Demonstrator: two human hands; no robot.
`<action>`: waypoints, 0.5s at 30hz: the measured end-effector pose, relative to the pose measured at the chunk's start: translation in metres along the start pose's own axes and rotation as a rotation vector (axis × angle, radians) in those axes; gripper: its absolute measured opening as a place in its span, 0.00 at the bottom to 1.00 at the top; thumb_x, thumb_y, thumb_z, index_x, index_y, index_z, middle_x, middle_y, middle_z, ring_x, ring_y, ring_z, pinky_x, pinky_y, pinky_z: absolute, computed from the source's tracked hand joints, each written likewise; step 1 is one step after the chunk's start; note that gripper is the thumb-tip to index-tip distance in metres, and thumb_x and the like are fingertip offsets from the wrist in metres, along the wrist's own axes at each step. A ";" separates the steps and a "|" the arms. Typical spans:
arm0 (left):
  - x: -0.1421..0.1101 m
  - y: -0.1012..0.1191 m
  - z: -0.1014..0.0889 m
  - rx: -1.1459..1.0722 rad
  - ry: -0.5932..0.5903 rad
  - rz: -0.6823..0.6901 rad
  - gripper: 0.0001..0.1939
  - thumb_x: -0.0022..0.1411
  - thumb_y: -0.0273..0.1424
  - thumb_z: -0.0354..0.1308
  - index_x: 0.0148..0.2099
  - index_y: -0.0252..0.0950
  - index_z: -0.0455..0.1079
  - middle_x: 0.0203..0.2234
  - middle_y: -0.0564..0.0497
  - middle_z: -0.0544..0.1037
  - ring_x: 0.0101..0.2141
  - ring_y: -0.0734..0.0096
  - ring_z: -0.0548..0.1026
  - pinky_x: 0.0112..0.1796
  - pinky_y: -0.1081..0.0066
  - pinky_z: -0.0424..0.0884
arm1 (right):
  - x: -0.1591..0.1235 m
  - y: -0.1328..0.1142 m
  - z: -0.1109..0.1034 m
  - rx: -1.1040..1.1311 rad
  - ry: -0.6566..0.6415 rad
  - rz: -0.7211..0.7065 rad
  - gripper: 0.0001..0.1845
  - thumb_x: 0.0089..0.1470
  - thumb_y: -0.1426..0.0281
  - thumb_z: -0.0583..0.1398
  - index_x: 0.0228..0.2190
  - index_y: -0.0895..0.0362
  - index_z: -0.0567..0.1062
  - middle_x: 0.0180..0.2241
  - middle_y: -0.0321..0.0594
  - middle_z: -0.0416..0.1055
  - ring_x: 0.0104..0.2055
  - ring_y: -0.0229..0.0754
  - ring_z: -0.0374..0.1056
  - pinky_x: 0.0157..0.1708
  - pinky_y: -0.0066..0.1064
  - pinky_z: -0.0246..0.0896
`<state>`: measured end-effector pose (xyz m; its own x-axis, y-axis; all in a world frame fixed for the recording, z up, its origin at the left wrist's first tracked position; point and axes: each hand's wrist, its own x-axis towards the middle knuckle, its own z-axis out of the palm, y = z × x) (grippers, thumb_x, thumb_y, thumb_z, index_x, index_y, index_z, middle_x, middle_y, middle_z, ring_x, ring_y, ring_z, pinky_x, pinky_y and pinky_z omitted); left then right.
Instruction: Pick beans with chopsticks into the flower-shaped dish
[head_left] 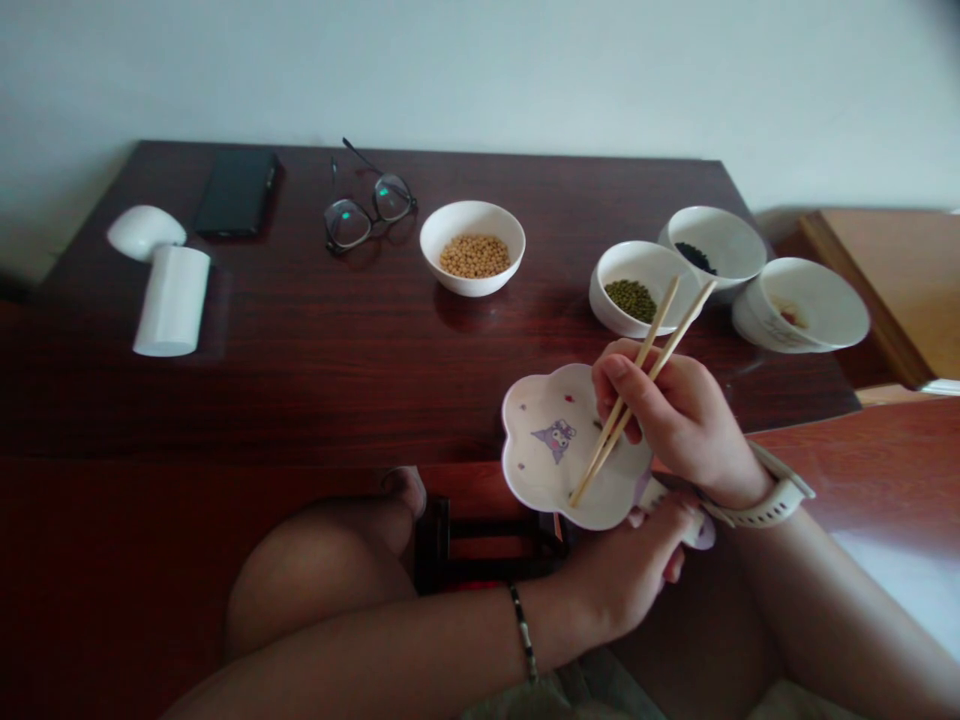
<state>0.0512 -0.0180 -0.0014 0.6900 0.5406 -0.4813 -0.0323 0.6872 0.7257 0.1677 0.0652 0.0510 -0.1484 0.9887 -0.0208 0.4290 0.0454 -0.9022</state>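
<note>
The right grip [664, 415] is closed around a pair of wooden chopsticks [622, 425], thumb laid along them, their thick ends poking up above the knuckles. Below that grip the sticks slant down into a pale flower-shaped dish [536, 480] with a cartoon figure printed inside, the two tips drawn close together near its front rim. A small dark bit [600, 427] shows beside the sticks; whether anything is pinched at the tips I can't make out.

The left grip [645, 565], just under the right one, is wrapped around the dish's handle [703, 530], fingers curled in, holding the dish by the counter's near edge. A light watch strap [780, 500] circles the right wrist, a beaded bracelet [523, 630] the left.

Straight beyond the right grip, on the dark counter [315, 360], sits a bowl of green beans [607, 300]; behind it is a bowl of black beans [733, 238], and to its right a bowl with a little something reddish [829, 300]. Off to the grip's left, farther back, stands a bowl of tan beans [466, 222]. Well apart, farther left, lie eyeglasses [350, 222], a black box [236, 195] and a white device [171, 300].
</note>
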 end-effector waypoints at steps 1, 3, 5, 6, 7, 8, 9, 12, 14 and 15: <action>0.000 0.000 0.000 -0.002 -0.008 -0.002 0.30 0.76 0.54 0.50 0.26 0.41 0.60 0.17 0.56 0.62 0.22 0.73 0.62 0.28 0.69 0.61 | 0.000 0.000 0.000 -0.002 0.000 -0.003 0.26 0.75 0.48 0.55 0.31 0.53 0.72 0.24 0.35 0.66 0.23 0.36 0.61 0.22 0.32 0.54; -0.001 0.001 0.000 -0.001 -0.018 -0.011 0.29 0.75 0.54 0.50 0.26 0.41 0.60 0.17 0.56 0.62 0.22 0.73 0.62 0.28 0.70 0.61 | 0.000 0.001 0.000 -0.007 -0.002 -0.010 0.26 0.75 0.49 0.55 0.31 0.53 0.72 0.24 0.34 0.66 0.23 0.36 0.60 0.22 0.32 0.54; -0.001 0.002 0.000 0.004 -0.003 -0.017 0.29 0.75 0.53 0.51 0.25 0.41 0.60 0.18 0.56 0.62 0.23 0.73 0.62 0.29 0.70 0.61 | 0.000 0.002 0.000 -0.012 -0.006 -0.012 0.26 0.76 0.49 0.55 0.31 0.53 0.72 0.24 0.34 0.66 0.22 0.35 0.60 0.22 0.31 0.54; -0.001 0.002 0.001 0.006 0.008 -0.017 0.29 0.75 0.53 0.51 0.25 0.41 0.60 0.18 0.56 0.63 0.23 0.73 0.62 0.29 0.69 0.62 | 0.000 0.002 0.001 -0.012 -0.007 -0.012 0.26 0.76 0.49 0.55 0.31 0.53 0.72 0.24 0.34 0.66 0.22 0.35 0.60 0.22 0.31 0.54; -0.001 0.002 0.001 0.006 0.018 -0.015 0.29 0.75 0.52 0.51 0.25 0.41 0.59 0.18 0.56 0.63 0.23 0.73 0.62 0.29 0.69 0.62 | 0.000 0.001 0.001 -0.013 -0.009 -0.012 0.26 0.76 0.49 0.55 0.31 0.53 0.72 0.24 0.34 0.66 0.22 0.35 0.60 0.22 0.31 0.54; -0.001 0.002 0.001 0.006 0.020 -0.012 0.29 0.75 0.52 0.51 0.24 0.41 0.59 0.18 0.55 0.62 0.23 0.72 0.62 0.29 0.69 0.62 | 0.000 0.001 0.001 -0.011 -0.009 -0.010 0.26 0.76 0.49 0.55 0.31 0.53 0.72 0.24 0.34 0.66 0.22 0.35 0.60 0.22 0.31 0.54; -0.001 0.000 0.001 0.005 0.015 -0.007 0.30 0.76 0.52 0.51 0.24 0.41 0.59 0.18 0.55 0.62 0.23 0.72 0.62 0.30 0.69 0.62 | 0.000 0.001 0.001 -0.008 -0.008 -0.009 0.26 0.76 0.49 0.55 0.31 0.53 0.72 0.24 0.35 0.67 0.22 0.35 0.60 0.22 0.31 0.54; -0.002 -0.003 0.001 0.002 -0.012 0.014 0.31 0.76 0.52 0.49 0.23 0.41 0.58 0.17 0.55 0.62 0.23 0.72 0.62 0.30 0.68 0.61 | -0.001 0.001 0.000 -0.005 -0.005 -0.007 0.26 0.76 0.50 0.55 0.31 0.53 0.72 0.25 0.35 0.67 0.23 0.35 0.60 0.22 0.31 0.55; -0.003 -0.005 0.002 -0.007 -0.023 0.031 0.31 0.76 0.51 0.48 0.23 0.41 0.58 0.17 0.55 0.62 0.23 0.72 0.61 0.30 0.67 0.60 | -0.001 0.001 0.000 -0.016 -0.007 -0.013 0.25 0.76 0.50 0.55 0.31 0.53 0.72 0.25 0.35 0.67 0.23 0.35 0.60 0.23 0.31 0.55; -0.004 -0.005 0.002 -0.011 -0.025 0.035 0.30 0.76 0.51 0.48 0.23 0.41 0.58 0.17 0.55 0.61 0.23 0.72 0.61 0.30 0.67 0.59 | -0.002 0.001 0.000 -0.022 -0.010 -0.015 0.25 0.76 0.50 0.55 0.31 0.53 0.72 0.25 0.35 0.67 0.24 0.36 0.60 0.23 0.31 0.55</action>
<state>0.0497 -0.0243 -0.0018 0.7062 0.5520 -0.4434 -0.0647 0.6739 0.7360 0.1685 0.0633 0.0500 -0.1636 0.9865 -0.0112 0.4463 0.0639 -0.8926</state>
